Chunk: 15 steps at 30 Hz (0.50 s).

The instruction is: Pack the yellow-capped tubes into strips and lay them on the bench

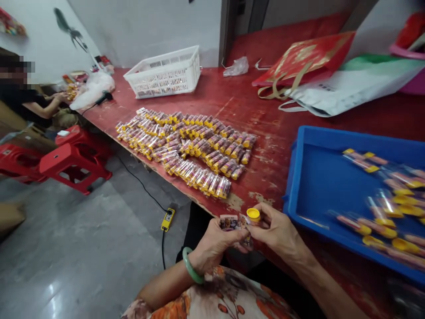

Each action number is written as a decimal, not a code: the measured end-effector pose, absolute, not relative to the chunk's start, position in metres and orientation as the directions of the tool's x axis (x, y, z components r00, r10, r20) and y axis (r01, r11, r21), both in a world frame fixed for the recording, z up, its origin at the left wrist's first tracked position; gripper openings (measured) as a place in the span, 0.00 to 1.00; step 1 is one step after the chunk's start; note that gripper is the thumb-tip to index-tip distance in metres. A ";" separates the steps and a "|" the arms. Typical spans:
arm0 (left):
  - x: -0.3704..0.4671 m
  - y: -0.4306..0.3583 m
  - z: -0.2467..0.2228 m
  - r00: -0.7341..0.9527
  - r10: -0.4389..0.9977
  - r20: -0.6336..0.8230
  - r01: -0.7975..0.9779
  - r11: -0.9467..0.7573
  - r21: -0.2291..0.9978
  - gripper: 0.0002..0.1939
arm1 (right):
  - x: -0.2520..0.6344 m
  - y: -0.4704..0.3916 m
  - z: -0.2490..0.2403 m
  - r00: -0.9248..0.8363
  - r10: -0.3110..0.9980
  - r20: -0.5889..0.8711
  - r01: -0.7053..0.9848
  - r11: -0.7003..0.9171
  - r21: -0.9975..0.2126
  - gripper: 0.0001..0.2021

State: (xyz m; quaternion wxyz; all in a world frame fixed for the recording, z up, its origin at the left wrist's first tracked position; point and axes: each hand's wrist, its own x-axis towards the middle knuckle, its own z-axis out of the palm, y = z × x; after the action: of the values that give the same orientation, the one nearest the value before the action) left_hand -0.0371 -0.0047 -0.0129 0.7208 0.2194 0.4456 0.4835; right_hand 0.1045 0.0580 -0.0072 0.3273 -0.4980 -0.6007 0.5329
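Scuffed red tabletop (265, 146), and by its near edge the left hand (215, 239) curls around a printed wrapper (229, 221), the right hand (274, 225) pinching a yellow-ended piece (253, 215) beside it; joining them looks underway, calling for steady alignment. Farther out: packed rows (206, 145) ahead, blue tray (294, 195) rightward.

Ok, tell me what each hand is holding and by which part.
The left hand holds printed wrapping between thumb and fingers, exact spot hidden; the right hand grips a yellow-topped piece by its side, near the rim.
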 end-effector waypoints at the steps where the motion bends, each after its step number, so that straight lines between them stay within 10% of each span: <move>1: -0.039 -0.006 -0.013 0.128 0.893 -0.432 -0.511 0.433 0.743 0.22 | 0.103 0.057 -0.007 -0.305 0.943 -0.136 0.250 -0.058 -0.967 0.06; 15: -0.058 -0.015 -0.014 0.069 0.870 -0.488 -0.476 0.459 0.750 0.24 | 0.100 0.059 -0.025 -0.392 0.918 -0.055 0.267 0.057 -0.962 0.09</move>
State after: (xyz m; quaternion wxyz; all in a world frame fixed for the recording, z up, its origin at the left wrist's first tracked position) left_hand -0.0580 -0.0154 -0.0139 0.7025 0.2028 0.4857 0.4791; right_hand 0.0999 0.0588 -0.0253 0.3151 -0.4524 -0.6550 0.5167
